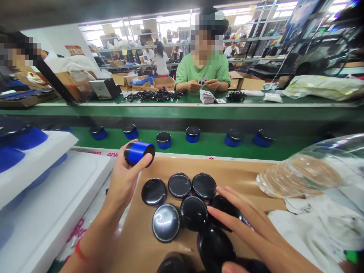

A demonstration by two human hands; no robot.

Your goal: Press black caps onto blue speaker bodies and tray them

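Grips a blue cylinder in the left hand, far left; holds the right hand open by black discs, near right

A cluster of round containers lies on the cardboard, between a foam tray at left and a plastic bottle at right. Behind, more containers line the conveyor belt.
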